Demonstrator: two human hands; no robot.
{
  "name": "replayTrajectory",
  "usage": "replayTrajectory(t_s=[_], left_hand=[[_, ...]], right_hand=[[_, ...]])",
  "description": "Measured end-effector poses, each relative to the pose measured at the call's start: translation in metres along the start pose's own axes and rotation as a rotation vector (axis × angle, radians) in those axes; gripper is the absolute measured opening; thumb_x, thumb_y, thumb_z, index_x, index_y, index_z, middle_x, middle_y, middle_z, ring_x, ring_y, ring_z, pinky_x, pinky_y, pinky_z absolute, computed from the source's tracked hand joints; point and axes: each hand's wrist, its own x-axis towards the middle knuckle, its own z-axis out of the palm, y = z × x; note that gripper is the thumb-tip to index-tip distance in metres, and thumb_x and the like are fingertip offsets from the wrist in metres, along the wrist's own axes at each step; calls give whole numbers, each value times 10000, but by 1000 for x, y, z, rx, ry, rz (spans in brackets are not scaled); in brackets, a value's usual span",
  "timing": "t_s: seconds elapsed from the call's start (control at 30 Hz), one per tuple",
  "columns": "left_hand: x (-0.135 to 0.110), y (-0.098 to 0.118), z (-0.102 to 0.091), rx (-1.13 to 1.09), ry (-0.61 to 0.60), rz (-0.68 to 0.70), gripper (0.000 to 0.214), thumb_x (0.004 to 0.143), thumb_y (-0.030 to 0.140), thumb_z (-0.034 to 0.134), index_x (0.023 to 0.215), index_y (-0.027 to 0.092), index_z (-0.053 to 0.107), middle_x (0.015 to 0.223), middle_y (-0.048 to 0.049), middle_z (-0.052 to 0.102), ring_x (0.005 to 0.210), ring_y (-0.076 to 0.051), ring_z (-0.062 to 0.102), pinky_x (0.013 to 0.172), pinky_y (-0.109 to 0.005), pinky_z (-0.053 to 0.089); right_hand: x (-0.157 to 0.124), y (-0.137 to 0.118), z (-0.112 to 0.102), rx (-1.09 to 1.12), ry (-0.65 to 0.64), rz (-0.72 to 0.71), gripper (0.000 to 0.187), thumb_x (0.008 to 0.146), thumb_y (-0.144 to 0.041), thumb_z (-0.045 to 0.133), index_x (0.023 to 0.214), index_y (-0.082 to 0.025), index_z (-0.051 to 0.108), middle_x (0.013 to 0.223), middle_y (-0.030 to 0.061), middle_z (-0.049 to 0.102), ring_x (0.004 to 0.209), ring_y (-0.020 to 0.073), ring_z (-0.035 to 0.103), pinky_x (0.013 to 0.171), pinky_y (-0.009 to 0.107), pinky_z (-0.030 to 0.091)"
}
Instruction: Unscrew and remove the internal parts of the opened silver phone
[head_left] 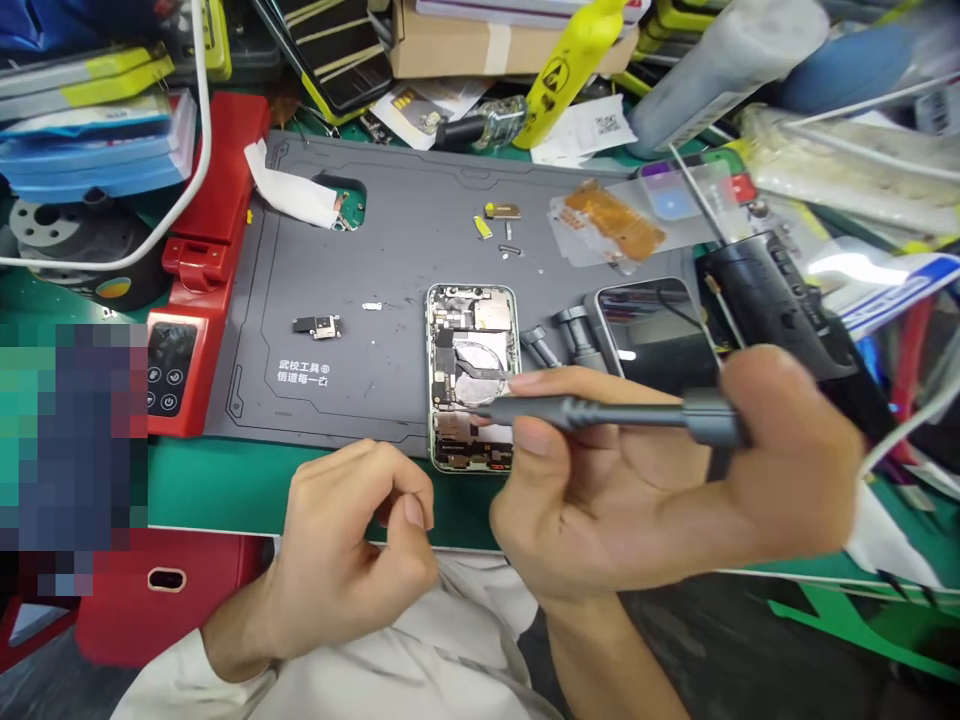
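Note:
My right hand [600, 500] grips a dark grey screwdriver [622, 411] lying almost level, its tip to the left over an opened phone [471, 440]. A dark, thin-tipped tool [480, 372], like tweezers, also shows by my right fingers above the phone; its rear part is hidden. The phone lies upright on a grey work mat [360, 260], its circuit boards and a round coil area exposed. My left hand [360, 550] is curled closed in front of the mat's edge, left of the phone, with no object visible in it.
Small removed parts [319, 326] lie left of the phone, more metal pieces [502, 211] behind it. Screwdrivers [574, 335] and a dark phone screen [649, 325] lie at right. A red device [184, 330] borders the mat's left. A yellow bottle [566, 75] and boxes crowd the back.

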Motion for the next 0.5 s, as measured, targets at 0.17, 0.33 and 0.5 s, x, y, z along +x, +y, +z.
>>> replayTrajectory(t_s=[0.17, 0.33, 0.5], left_hand=[[-1, -3, -1, -73, -18, -19, 207, 918, 40, 511, 838, 230, 502, 673, 39, 526, 594, -121, 468, 567, -299, 346], [0, -3, -1, -96, -38, -14, 207, 957, 46, 513, 866, 232, 504, 678, 40, 522, 599, -118, 470, 566, -289, 345], [0, -2, -1, -105, -37, -17, 191, 973, 67, 517, 876, 231, 513, 683, 42, 531, 596, -114, 467, 563, -291, 333]], right_hand=[[2, -2, 4, 23, -101, 6, 604, 1048, -249, 735, 1635, -269, 594, 1270, 145, 694, 750, 213, 768, 638, 406, 728], [2, -2, 3, 0, -108, 19, 603, 1040, -256, 750, 1626, -282, 607, 1248, 131, 701, 760, 227, 771, 683, 458, 732], [2, -3, 2, 26, -147, 24, 606, 1041, -205, 739, 1626, -274, 599, 1140, 90, 706, 766, 219, 775, 687, 423, 720]])
